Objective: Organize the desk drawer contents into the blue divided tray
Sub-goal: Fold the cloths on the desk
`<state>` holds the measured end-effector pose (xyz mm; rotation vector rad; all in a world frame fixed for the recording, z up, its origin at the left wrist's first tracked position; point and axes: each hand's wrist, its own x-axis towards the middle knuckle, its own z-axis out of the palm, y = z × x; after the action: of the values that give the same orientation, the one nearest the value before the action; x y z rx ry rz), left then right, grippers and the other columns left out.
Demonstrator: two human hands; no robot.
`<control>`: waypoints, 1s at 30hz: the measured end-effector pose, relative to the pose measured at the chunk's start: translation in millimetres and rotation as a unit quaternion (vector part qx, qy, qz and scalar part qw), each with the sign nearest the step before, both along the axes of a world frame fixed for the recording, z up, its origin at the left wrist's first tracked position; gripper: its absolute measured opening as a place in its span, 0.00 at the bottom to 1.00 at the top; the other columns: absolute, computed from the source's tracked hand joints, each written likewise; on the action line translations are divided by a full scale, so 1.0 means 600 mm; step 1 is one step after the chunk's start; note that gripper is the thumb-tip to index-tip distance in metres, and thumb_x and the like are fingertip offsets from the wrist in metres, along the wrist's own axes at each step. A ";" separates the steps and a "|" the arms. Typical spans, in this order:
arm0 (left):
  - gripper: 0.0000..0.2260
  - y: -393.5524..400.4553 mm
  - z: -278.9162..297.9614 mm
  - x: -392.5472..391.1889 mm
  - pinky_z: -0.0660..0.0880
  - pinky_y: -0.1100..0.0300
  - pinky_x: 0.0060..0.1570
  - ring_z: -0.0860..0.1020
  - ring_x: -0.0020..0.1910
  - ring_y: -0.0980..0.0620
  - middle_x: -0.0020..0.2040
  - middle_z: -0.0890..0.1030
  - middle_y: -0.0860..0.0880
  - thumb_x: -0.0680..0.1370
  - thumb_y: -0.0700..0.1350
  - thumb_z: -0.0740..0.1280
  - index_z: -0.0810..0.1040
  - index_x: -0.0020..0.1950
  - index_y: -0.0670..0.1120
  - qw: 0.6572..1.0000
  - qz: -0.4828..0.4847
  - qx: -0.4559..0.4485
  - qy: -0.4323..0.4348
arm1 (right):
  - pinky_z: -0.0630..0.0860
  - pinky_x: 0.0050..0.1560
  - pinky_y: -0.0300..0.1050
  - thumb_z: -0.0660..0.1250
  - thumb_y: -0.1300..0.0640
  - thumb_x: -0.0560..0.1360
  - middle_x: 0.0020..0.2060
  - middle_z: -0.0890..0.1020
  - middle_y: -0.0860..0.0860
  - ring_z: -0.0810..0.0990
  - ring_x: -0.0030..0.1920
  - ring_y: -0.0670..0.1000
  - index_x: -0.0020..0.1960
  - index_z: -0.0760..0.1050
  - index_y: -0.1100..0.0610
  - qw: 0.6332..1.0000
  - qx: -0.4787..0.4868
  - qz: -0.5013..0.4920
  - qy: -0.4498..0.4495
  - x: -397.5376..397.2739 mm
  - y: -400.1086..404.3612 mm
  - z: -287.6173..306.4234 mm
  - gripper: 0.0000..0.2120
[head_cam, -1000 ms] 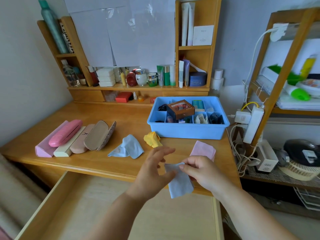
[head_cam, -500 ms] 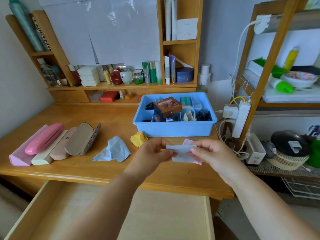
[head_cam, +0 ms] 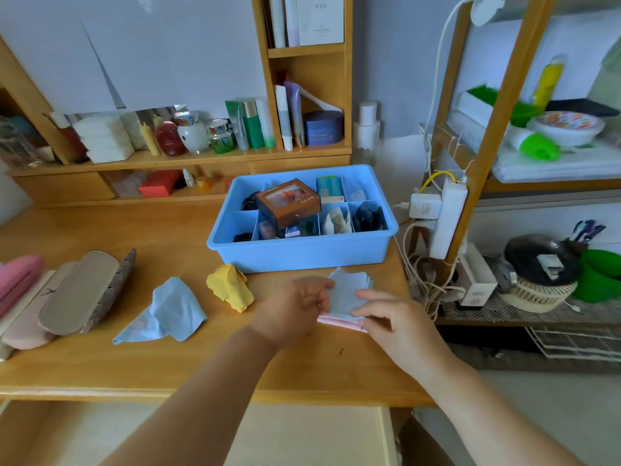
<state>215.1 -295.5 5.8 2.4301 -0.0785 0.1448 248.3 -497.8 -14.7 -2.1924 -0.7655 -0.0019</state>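
1. Folded pale blue cloth (head_cam: 346, 294) on top of a pink cloth (head_cam: 339, 322), on the desk (head_cam: 188, 361) just in front of the blue tray (head_cam: 302, 253).
2. Left hand (head_cam: 295, 309) at the cloth's left edge, fingers curled and pinching it; right hand (head_cam: 393, 314) on its right side, fingers bent, tips pressing the cloth.
3. Brown box (head_cam: 288, 202) across the tray's dividers; small items in other compartments.
4. Further left: yellow cloth (head_cam: 232, 287); loose blue cloth (head_cam: 168, 312); 1 open glasses case (head_cam: 84, 290).

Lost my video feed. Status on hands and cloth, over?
Both hands on the folded blue cloth: left hand, right hand. Cloth atop pink cloth by blue tray. Path clear.
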 end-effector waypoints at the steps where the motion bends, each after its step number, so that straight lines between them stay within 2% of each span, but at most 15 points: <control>1: 0.14 0.002 -0.009 0.001 0.65 0.75 0.58 0.73 0.63 0.53 0.63 0.77 0.49 0.72 0.28 0.61 0.76 0.36 0.45 1.000 -0.005 0.015 0.003 | 0.65 0.65 0.34 0.69 0.62 0.74 0.62 0.77 0.44 0.72 0.65 0.44 0.52 0.83 0.49 1.000 -0.017 0.001 -0.008 -0.001 0.002 -0.007 0.11; 4: 0.15 0.002 -0.018 -0.004 0.58 0.80 0.59 0.68 0.66 0.59 0.65 0.74 0.52 0.73 0.26 0.59 0.80 0.39 0.42 1.000 -0.017 0.025 0.000 | 0.62 0.67 0.42 0.69 0.61 0.73 0.61 0.78 0.45 0.68 0.67 0.46 0.51 0.83 0.49 0.997 -0.059 0.009 -0.048 -0.003 0.000 -0.017 0.11; 6: 0.15 0.001 -0.013 -0.016 0.57 0.82 0.59 0.69 0.63 0.60 0.62 0.75 0.53 0.73 0.27 0.59 0.81 0.41 0.43 0.999 -0.005 0.023 -0.029 | 0.61 0.65 0.43 0.71 0.60 0.70 0.58 0.80 0.47 0.69 0.66 0.48 0.49 0.83 0.50 0.996 -0.039 0.001 -0.080 -0.009 -0.001 -0.013 0.09; 8: 0.12 0.012 -0.011 -0.033 0.64 0.79 0.55 0.73 0.56 0.60 0.55 0.79 0.53 0.73 0.30 0.63 0.79 0.42 0.46 0.991 0.076 0.015 -0.112 | 0.63 0.63 0.41 0.70 0.57 0.69 0.54 0.81 0.48 0.73 0.61 0.48 0.46 0.83 0.52 0.992 0.003 -0.020 -0.123 -0.022 0.008 -0.003 0.08; 10: 0.09 0.038 -0.012 -0.048 0.70 0.70 0.51 0.74 0.51 0.56 0.49 0.78 0.53 0.72 0.34 0.66 0.77 0.45 0.48 0.962 0.196 0.022 -0.189 | 0.65 0.60 0.34 0.68 0.56 0.70 0.49 0.82 0.46 0.76 0.55 0.45 0.46 0.83 0.53 0.990 0.032 -0.012 -0.140 -0.041 0.032 0.007 0.08; 11: 0.09 0.056 -0.015 -0.052 0.70 0.64 0.52 0.73 0.52 0.52 0.50 0.78 0.51 0.72 0.35 0.67 0.78 0.47 0.48 0.949 0.245 0.040 -0.194 | 0.68 0.58 0.33 0.67 0.57 0.70 0.47 0.83 0.45 0.77 0.53 0.44 0.45 0.83 0.53 0.991 0.041 0.009 -0.130 -0.053 0.047 0.011 0.07; 14: 0.13 0.106 -0.027 -0.059 0.67 0.56 0.59 0.71 0.58 0.45 0.58 0.76 0.48 0.72 0.42 0.70 0.78 0.56 0.46 0.948 0.297 0.104 -0.057 | 0.71 0.54 0.35 0.68 0.59 0.71 0.44 0.83 0.44 0.79 0.48 0.44 0.44 0.83 0.53 0.991 0.034 0.081 -0.100 -0.086 0.092 0.005 0.06; 16: 0.07 0.121 -0.029 -0.066 0.67 0.56 0.55 0.72 0.54 0.46 0.55 0.79 0.49 0.73 0.45 0.70 0.81 0.50 0.47 0.948 0.290 0.132 -0.017 | 0.67 0.55 0.29 0.68 0.59 0.71 0.45 0.83 0.43 0.78 0.50 0.43 0.46 0.83 0.52 0.992 0.015 0.108 -0.060 -0.099 0.108 -0.004 0.06; 18: 0.02 0.123 -0.026 -0.077 0.68 0.55 0.49 0.75 0.48 0.47 0.48 0.81 0.50 0.73 0.45 0.71 0.82 0.43 0.47 0.947 0.289 0.132 -0.045 | 0.65 0.54 0.25 0.69 0.58 0.72 0.46 0.82 0.40 0.76 0.50 0.39 0.48 0.83 0.51 0.994 0.021 0.106 -0.019 -0.100 0.113 -0.011 0.07; 21: 0.04 0.110 -0.013 -0.107 0.67 0.66 0.36 0.73 0.37 0.60 0.34 0.78 0.59 0.73 0.49 0.70 0.80 0.39 0.52 0.945 0.324 -0.010 -0.041 | 0.68 0.50 0.27 0.70 0.58 0.73 0.43 0.80 0.37 0.76 0.49 0.38 0.50 0.82 0.48 0.996 0.054 0.069 0.033 -0.096 0.114 -0.009 0.08; 23: 0.06 0.096 -0.003 -0.126 0.68 0.71 0.30 0.74 0.31 0.63 0.30 0.78 0.60 0.73 0.49 0.71 0.80 0.36 0.53 0.934 0.330 -0.139 -0.014 | 0.71 0.47 0.29 0.71 0.58 0.73 0.42 0.81 0.40 0.77 0.45 0.41 0.50 0.80 0.42 0.994 0.077 0.052 0.062 -0.098 0.121 0.000 0.12; 25: 0.06 0.078 0.013 -0.144 0.72 0.70 0.32 0.78 0.29 0.60 0.31 0.81 0.55 0.73 0.46 0.72 0.82 0.36 0.50 0.908 0.315 -0.275 0.001 | 0.72 0.44 0.28 0.71 0.58 0.72 0.45 0.81 0.39 0.78 0.43 0.42 0.52 0.77 0.38 0.984 0.117 0.057 0.118 -0.105 0.135 0.013 0.16; 27: 0.04 0.061 0.031 -0.161 0.77 0.65 0.36 0.83 0.34 0.51 0.36 0.83 0.47 0.73 0.42 0.72 0.84 0.38 0.46 0.887 0.279 -0.367 0.015 | 0.73 0.45 0.28 0.72 0.57 0.72 0.48 0.81 0.38 0.80 0.45 0.41 0.58 0.75 0.37 0.971 0.143 0.075 0.178 -0.115 0.151 0.029 0.19; 30: 0.03 0.045 0.050 -0.185 0.80 0.59 0.47 0.83 0.43 0.45 0.41 0.85 0.42 0.74 0.41 0.71 0.85 0.43 0.47 0.901 0.212 -0.378 0.035 | 0.77 0.49 0.34 0.71 0.55 0.73 0.50 0.82 0.40 0.81 0.48 0.42 0.58 0.74 0.36 0.963 0.160 0.079 0.202 -0.125 0.165 0.049 0.20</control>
<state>104.4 -268.5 36.1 1.6350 0.4627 0.2311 173.5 -398.6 14.5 -1.7425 -0.6515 0.3686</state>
